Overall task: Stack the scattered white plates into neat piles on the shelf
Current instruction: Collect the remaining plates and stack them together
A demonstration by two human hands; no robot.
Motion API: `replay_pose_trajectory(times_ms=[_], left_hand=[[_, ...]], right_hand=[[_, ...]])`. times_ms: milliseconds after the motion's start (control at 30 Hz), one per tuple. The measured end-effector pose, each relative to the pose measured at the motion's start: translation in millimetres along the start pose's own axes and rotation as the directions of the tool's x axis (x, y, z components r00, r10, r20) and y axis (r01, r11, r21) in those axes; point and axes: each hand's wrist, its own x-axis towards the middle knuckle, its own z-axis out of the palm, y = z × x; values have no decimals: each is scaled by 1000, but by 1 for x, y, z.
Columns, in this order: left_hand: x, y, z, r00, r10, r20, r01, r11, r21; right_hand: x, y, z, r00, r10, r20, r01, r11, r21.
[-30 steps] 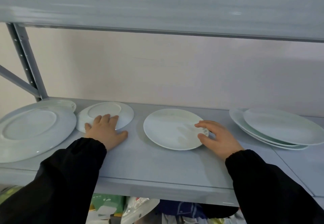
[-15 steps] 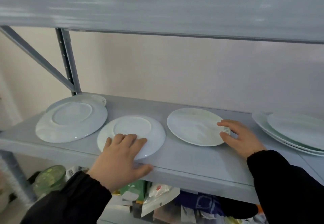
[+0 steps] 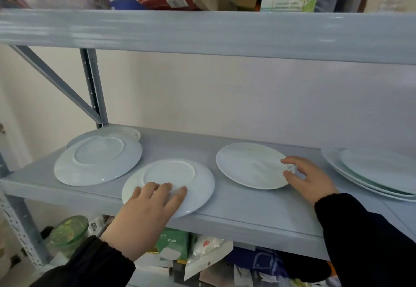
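your left hand point(image 3: 146, 210) lies fingers flat on the upturned plate point(image 3: 171, 172) overhanging the shelf's point(image 3: 247, 208) front edge, likely to bare its rim, while your right hand point(image 3: 313, 178) pinches the upright plate point(image 3: 249, 165).

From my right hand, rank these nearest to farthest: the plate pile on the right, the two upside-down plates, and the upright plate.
1. Upright plate, centre, held at its rim by the right hand.
2. Plate pile, right end.
3. Smaller upside-down plate, front, under the left hand.
4. Large upside-down plate, far left.
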Motion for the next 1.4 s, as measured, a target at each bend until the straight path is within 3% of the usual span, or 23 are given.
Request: replay_pose_trajectory(times_ms=[133, 233, 300, 400, 500, 533, 667, 900, 1167, 1267, 1400], left_hand=[[15, -10, -23, 978, -153, -141, 136, 983, -122], [35, -17, -43, 874, -414, -255, 278, 855, -437], [51, -17, -60, 766, -598, -234, 277, 637, -719], [80, -10, -68, 661, -748, -53, 239, 277, -931], [112, -3, -53, 676, -716, 177, 81, -166, -983], [123, -1, -45, 687, -685, 243, 77, -265, -961], [159, 13, -22, 732, -573, 369, 92, -454, -886], [179, 23, 18, 713, -476, 514, 184, -581, -793], [181, 19, 41, 765, -379, 520, 234, -590, -773], [180, 21, 44, 756, -396, 520, 264, -543, -797], [179, 20, 43, 749, -435, 500, 396, -311, -864]], right_hand=[[0, -1, 1, 1000, 0, -21, 1, 1000, 20], [2, 0, 1, 998, 18, -55, -15, 999, 43], [3, 1, 1, 997, 23, -70, -21, 999, 34], [4, 3, 0, 996, 16, -86, -14, 1000, 27], [5, 2, -1, 996, 19, -86, -17, 1000, 23], [5, 2, -1, 996, 19, -84, -17, 1000, 24], [8, 4, -2, 996, 14, -88, -13, 1000, 16], [11, 6, -3, 997, 4, -80, -4, 1000, -5], [10, 0, -3, 995, 11, -100, -11, 1000, 7], [10, -2, -4, 995, 18, -97, -18, 1000, -1], [8, -3, -5, 995, 13, -101, -14, 1000, -13]])
